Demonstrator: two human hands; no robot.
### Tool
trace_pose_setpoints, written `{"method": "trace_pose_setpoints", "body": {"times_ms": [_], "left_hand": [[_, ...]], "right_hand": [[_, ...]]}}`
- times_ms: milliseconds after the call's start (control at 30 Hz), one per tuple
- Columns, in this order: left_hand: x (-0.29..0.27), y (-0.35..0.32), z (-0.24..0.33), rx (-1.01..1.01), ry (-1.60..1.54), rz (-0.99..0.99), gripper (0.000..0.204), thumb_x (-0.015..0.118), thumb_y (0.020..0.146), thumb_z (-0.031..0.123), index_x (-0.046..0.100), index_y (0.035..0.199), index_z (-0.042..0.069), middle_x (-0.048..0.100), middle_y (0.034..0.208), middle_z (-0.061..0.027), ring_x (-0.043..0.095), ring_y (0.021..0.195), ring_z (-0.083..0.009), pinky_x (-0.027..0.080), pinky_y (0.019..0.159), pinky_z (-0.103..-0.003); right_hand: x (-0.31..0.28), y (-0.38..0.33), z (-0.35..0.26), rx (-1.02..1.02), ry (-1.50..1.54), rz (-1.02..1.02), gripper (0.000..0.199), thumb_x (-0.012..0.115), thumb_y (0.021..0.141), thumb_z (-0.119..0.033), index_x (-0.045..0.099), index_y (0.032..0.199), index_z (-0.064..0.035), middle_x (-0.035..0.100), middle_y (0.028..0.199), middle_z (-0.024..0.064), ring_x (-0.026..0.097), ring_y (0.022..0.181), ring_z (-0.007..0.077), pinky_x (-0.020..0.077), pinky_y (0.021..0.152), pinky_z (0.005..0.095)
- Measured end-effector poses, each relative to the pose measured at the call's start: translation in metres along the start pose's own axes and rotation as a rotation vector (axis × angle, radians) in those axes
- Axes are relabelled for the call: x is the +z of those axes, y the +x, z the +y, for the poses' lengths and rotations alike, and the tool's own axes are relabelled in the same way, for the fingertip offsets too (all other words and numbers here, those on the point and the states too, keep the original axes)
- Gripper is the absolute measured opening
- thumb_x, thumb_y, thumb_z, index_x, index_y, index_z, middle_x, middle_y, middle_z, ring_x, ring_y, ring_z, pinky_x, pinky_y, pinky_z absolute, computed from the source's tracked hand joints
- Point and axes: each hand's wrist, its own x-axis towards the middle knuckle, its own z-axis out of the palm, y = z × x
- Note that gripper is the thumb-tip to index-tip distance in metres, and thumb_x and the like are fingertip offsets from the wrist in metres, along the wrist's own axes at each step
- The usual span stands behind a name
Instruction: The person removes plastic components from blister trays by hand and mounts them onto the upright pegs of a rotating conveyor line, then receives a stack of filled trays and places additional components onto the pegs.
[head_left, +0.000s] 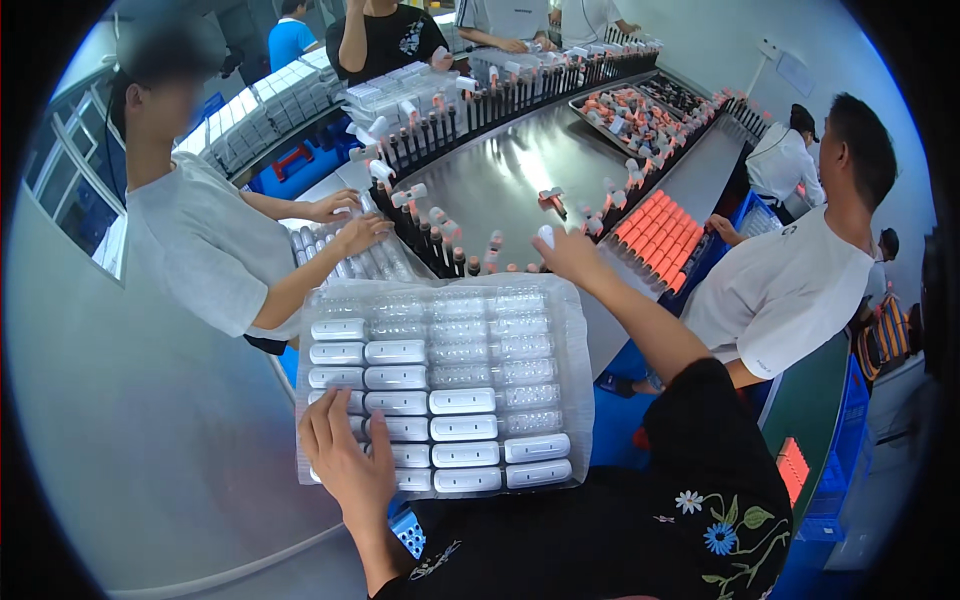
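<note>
A clear plastic blister tray (585, 400) lies in front of me, its left and near pockets filled with white oblong plastic pieces (463, 427). The far and right pockets hold none. My left hand (350, 450) rests over the pieces at the tray's left side, fingers spread and thumb apart. Beyond the tray's far edge, my right hand (577, 258) reaches forward and pinches a small white rounded piece (546, 236). Close by, black upright holders (460, 262) carry white and orange parts along the rim of a metal table. One orange-and-white part (552, 200) lies on that table.
A co-worker (200, 230) at left handles another clear tray (345, 250). Another (790, 280) stands at right beside rows of orange parts (660, 238). A metal pan (590, 122) of loose parts sits farther back. Stacked trays (400, 90) and more people line the far side.
</note>
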Motion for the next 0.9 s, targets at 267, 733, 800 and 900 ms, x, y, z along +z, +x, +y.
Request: {"method": "trace_pose_setpoints", "body": {"times_ms": [267,733,800,900], "left_hand": [[-0.006,-0.001,-0.002,0.006,0.011,-0.016,0.040,0.074,0.086,0.018,0.064,0.122,0.002,0.061,0.131,-0.0172,0.053,0.123,-0.0406,0.039,0.107,-0.052],[0.002,0.002,-0.001,0.007,-0.050,0.027,0.039,0.076,0.085,0.018,0.067,0.118,0.001,0.065,0.127,-0.0146,0.055,0.122,-0.0385,0.043,0.104,-0.048],[0.002,0.002,-0.002,0.009,-0.046,0.027,0.039,0.077,0.084,0.017,0.067,0.118,0.001,0.065,0.126,-0.0148,0.055,0.121,-0.0385,0.044,0.104,-0.048],[-0.002,0.001,0.000,-0.006,-0.018,0.030,0.038,0.077,0.083,0.015,0.067,0.117,0.002,0.066,0.126,-0.0153,0.055,0.121,-0.0387,0.044,0.104,-0.048]], "right_hand": [[0.005,-0.058,0.066,-0.100,0.385,0.331,0.039,0.069,0.096,-0.040,0.064,0.096,-0.0008,0.064,0.093,0.0204,0.062,0.089,0.0397,0.0468,0.078,0.0497],[-0.035,0.046,0.065,-0.463,-0.217,-0.048,0.044,0.068,0.094,-0.040,0.062,0.110,0.0004,0.068,0.106,0.0216,0.066,0.104,0.0411,0.0528,0.088,0.0501],[-0.023,0.045,0.063,-0.553,-0.116,0.097,0.047,0.068,0.094,-0.041,0.062,0.106,0.0043,0.069,0.102,0.0251,0.067,0.098,0.0442,0.0532,0.088,0.0515],[-0.028,0.041,0.030,-0.372,-0.015,-0.114,0.048,0.067,0.096,-0.042,0.061,0.106,0.0049,0.068,0.101,0.0301,0.067,0.096,0.0469,0.0521,0.085,0.0536]]}}
